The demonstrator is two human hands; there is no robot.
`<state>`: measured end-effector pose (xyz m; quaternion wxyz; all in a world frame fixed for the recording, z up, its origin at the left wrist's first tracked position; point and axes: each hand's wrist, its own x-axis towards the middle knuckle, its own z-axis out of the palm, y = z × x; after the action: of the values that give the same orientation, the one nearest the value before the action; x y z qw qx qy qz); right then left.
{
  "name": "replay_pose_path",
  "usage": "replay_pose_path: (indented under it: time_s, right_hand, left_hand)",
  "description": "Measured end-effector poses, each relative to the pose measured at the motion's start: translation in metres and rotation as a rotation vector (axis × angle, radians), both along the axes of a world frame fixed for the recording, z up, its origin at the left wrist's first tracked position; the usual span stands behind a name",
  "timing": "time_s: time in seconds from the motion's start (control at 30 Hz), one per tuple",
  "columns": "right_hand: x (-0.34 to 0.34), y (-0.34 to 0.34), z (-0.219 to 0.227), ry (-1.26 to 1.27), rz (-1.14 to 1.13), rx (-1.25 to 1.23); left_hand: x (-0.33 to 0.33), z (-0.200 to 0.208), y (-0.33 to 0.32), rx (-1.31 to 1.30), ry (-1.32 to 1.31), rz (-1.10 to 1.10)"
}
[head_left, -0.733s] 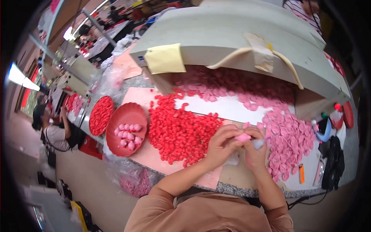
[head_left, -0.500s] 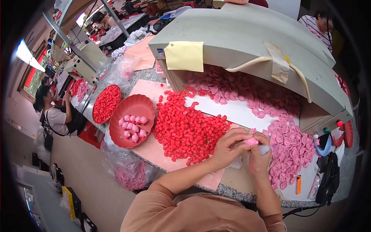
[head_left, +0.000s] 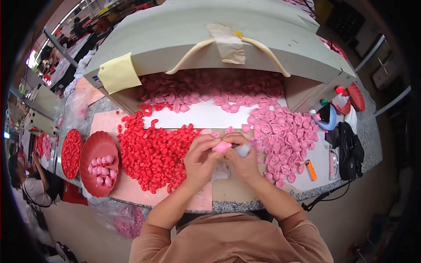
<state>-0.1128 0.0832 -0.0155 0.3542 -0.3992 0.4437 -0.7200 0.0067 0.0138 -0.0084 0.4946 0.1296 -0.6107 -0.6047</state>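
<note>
My left hand (head_left: 199,162) and my right hand (head_left: 245,164) meet over the table, both closed on a small rounded pink piece (head_left: 222,147) pinched between their fingertips. Tucked in my right hand's fingers is a whitish translucent thing (head_left: 242,151) whose kind I cannot make out. To the left of my hands spreads a heap of small red pieces (head_left: 153,158). Close by on the right lies a pile of thin, curled pink pieces (head_left: 285,144). A scalloped red bowl (head_left: 93,184) at the left holds several finished-looking pink balls (head_left: 105,170).
A grey open-fronted cover (head_left: 201,39) arches over more pink pieces at the back. Further left stands a bowl of red pieces (head_left: 72,153). An orange lighter (head_left: 310,170), a black bag (head_left: 351,149) and a red-capped bottle (head_left: 340,98) lie or stand right. A person (head_left: 33,184) sits far left.
My view has swung to the right, so the bench and cover sit further left in the picture. Both hands keep their hold on the pink piece, with fingers slightly shifted.
</note>
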Motion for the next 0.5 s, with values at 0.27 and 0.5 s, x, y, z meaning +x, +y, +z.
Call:
replay_pose_path:
  time_s: [0.27,0.5]
  right_hand:
    - [0.000,0.009,0.019,-0.065,0.023,-0.021]
    - [-0.009,0.006,0.019,-0.094,0.085,0.056]
  left_hand:
    - [-0.005,-0.002,0.004,-0.043,0.008,-0.008]
    - [-0.006,-0.005,-0.005,-0.016,0.011,-0.053]
